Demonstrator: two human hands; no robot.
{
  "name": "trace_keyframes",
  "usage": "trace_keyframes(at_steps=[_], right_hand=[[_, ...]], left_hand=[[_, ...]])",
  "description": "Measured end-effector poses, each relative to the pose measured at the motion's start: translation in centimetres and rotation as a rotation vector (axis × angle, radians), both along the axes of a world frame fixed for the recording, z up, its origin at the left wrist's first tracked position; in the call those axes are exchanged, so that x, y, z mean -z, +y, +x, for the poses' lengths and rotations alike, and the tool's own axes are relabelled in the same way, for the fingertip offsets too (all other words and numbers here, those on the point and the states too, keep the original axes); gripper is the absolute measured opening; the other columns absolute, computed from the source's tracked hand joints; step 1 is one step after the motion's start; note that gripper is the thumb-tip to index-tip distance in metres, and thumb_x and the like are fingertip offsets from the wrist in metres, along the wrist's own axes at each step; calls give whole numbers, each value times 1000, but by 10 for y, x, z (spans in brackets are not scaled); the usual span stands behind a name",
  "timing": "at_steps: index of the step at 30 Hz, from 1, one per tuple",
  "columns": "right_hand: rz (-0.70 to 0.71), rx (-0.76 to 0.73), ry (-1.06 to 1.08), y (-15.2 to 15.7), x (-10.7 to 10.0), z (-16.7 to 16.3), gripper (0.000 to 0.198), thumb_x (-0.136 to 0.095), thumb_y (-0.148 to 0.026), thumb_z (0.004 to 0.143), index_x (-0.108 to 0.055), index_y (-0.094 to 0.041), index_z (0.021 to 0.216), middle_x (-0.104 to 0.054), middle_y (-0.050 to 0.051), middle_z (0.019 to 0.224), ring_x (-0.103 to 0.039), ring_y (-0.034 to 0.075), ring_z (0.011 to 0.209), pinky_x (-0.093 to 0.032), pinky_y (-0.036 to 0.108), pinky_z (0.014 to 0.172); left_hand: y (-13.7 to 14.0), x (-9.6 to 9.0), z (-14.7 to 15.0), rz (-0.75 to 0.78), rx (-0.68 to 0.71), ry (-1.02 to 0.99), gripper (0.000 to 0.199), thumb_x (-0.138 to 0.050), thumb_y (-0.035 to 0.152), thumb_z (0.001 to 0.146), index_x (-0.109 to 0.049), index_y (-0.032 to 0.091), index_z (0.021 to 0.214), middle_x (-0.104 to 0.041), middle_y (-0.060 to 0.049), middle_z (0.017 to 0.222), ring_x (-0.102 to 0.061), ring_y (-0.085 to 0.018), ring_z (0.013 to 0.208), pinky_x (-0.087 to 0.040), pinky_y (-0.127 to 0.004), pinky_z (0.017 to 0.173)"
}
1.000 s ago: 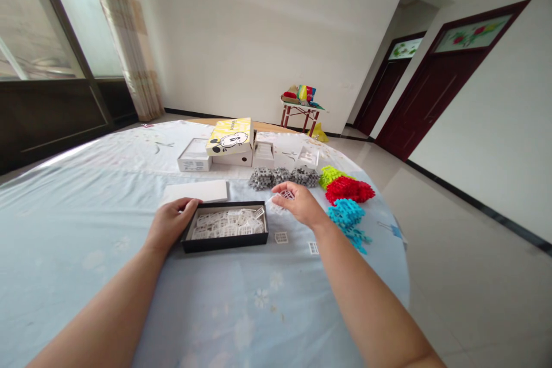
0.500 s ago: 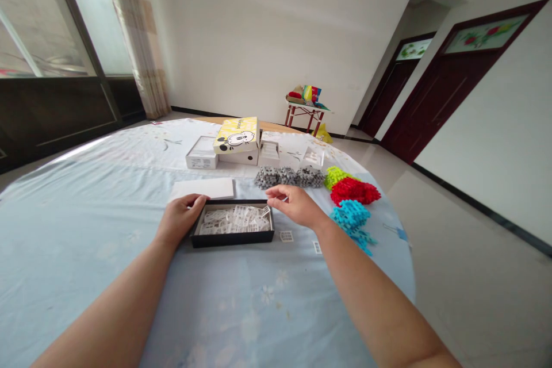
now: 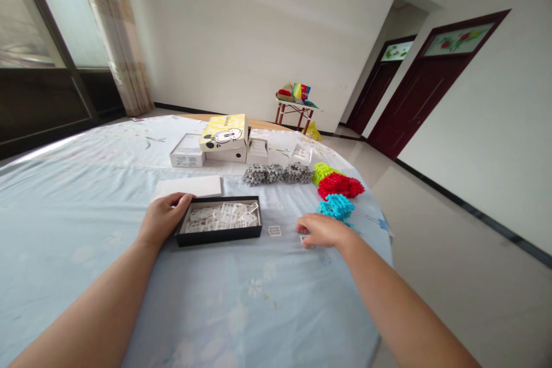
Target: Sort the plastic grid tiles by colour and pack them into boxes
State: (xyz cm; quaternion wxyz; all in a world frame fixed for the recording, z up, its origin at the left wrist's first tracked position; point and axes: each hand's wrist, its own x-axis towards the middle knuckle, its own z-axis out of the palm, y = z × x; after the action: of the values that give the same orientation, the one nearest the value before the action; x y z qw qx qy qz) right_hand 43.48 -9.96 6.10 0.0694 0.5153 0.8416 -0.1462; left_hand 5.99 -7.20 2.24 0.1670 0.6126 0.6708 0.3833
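Observation:
My left hand grips the back left corner of a black box, its thumb along the rim. Inside the box lies a loose heap of white lattice-like plastic pieces. Off to the right, my right hand is low over the cloth, fingers closed at a small white plastic piece that they partly cover. A second flat white windowed piece lies between that hand and the box. Just behind my right hand sits a blue bundle of plastic pieces.
Red, lime-green and grey bundles curve along the right and back. Behind my left hand lies a flat white lid. Farther back stand a yellow cartoon box and white boxes. The round table's edge is at right.
My right hand has moved from the box's back right corner rightward and nearer, down to the small white piece. My left hand stays on the box. The view has shifted slightly.

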Motion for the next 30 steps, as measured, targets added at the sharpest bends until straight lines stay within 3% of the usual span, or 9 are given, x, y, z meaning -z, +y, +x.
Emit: trace_keyframes(at_steps=[5,8,11,14,18,24,30], right_hand=[[-25,49,67,5,-6,-9,19,-66,-18,60,-68,-19,79,-65,2,77,-57,15,70,-37,21,57],[-32,53,306,14,-7,-23,16,-63,-21,66,-67,-17,81,-62,-1,69,-55,11,63,-37,19,55],[-137,48,485,23,1,-40,27,-64,-25,67,-65,-15,92,-58,-3,66,-52,10,59,-37,18,53],[-179,46,429,29,14,-51,29,-66,-24,64,-65,-15,92,-58,-3,65,-51,9,58,-36,18,52],[-109,25,339,28,22,-50,25,-70,-28,60,-66,-17,83,-60,-1,72,-53,11,65,-37,19,56],[-197,65,576,24,-1,-44,19,-67,-29,65,-60,-15,76,-58,-2,67,-52,10,62,-39,20,56],[42,60,927,30,-28,-94,28,-66,-38,68,-59,-15,82,-60,0,72,-53,11,65,-42,22,60]], left_hand=[[0,3,-1,27,1,6,41,-45,47,74,-69,15,85,-71,-2,78,-61,-19,79,-41,-22,66],[1,4,-2,40,-5,12,41,-45,49,73,-69,18,83,-71,-2,77,-61,-19,78,-41,-21,65],[1,4,-1,38,-12,5,41,-44,50,73,-69,18,83,-70,-2,75,-62,-19,77,-42,-21,64],[0,3,0,37,-12,-11,43,-43,49,73,-69,17,83,-70,-2,75,-62,-20,76,-42,-22,65],[0,3,0,50,1,-10,42,-42,49,74,-69,17,81,-70,-3,76,-61,-20,77,-42,-23,67],[0,4,-1,56,-3,-3,41,-43,48,74,-69,18,81,-70,-2,76,-61,-20,78,-41,-23,67],[0,4,0,62,-7,-5,40,-43,47,74,-70,18,80,-70,-1,75,-61,-19,77,-41,-22,66]])
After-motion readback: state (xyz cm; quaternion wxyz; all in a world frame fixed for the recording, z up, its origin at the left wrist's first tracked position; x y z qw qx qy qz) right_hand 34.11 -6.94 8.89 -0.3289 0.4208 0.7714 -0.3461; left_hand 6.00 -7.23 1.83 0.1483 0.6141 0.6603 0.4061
